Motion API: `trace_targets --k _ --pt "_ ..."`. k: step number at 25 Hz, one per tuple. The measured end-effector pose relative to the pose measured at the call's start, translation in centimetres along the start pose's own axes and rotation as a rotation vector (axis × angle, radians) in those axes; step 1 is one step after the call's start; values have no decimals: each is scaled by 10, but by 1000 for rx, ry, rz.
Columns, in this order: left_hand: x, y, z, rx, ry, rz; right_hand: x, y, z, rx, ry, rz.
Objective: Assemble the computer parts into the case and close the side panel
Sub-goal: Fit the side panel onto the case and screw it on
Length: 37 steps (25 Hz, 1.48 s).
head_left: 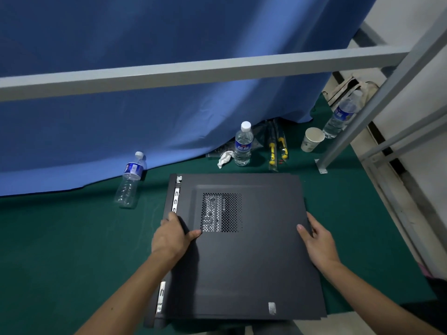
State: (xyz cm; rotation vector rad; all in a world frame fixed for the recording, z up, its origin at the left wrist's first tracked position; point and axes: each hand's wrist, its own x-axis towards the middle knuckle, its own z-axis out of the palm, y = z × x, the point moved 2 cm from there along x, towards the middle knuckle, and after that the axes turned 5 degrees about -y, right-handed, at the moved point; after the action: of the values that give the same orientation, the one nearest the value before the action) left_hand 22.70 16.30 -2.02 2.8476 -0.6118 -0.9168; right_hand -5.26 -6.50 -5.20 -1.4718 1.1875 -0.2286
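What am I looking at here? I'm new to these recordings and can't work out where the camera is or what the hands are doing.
There is no machine: a person wears the camera on their head, looking down at their own arms. The left hand and right hand each grip an edge of a black side panel lying on a computer case, which rests on a green mat. Behind stand three water bottles, the nearest at, a paper cup and yellow-handled tools.

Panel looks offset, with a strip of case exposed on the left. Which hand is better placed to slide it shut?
Probably right: the right hand grips the black side panel at its right edge, opposite the exposed strip.
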Motion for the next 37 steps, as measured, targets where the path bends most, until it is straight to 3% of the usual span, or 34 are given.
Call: trace_targets --k 13,18,23,27,31,34,37 --pt "15 -15 -14 212 -66 -31 -7 -8 23 -381 155 -33" --pt "28 -2 -34 433 -120 -42 -6 -9 13 -498 14 -25" --pt "33 15 -46 625 -122 -10 25 -31 11 -400 -101 3" --pt "53 9 -61 292 -50 -109 56 -47 11 -357 -78 31" --pt "75 -1 -46 -138 -219 -141 63 -44 18 -314 -14 20" --pt "82 -9 -30 -217 -194 -84 64 -46 19 -376 10 6" --pt "87 -11 -29 -274 -174 -75 65 -50 9 -455 -85 14"
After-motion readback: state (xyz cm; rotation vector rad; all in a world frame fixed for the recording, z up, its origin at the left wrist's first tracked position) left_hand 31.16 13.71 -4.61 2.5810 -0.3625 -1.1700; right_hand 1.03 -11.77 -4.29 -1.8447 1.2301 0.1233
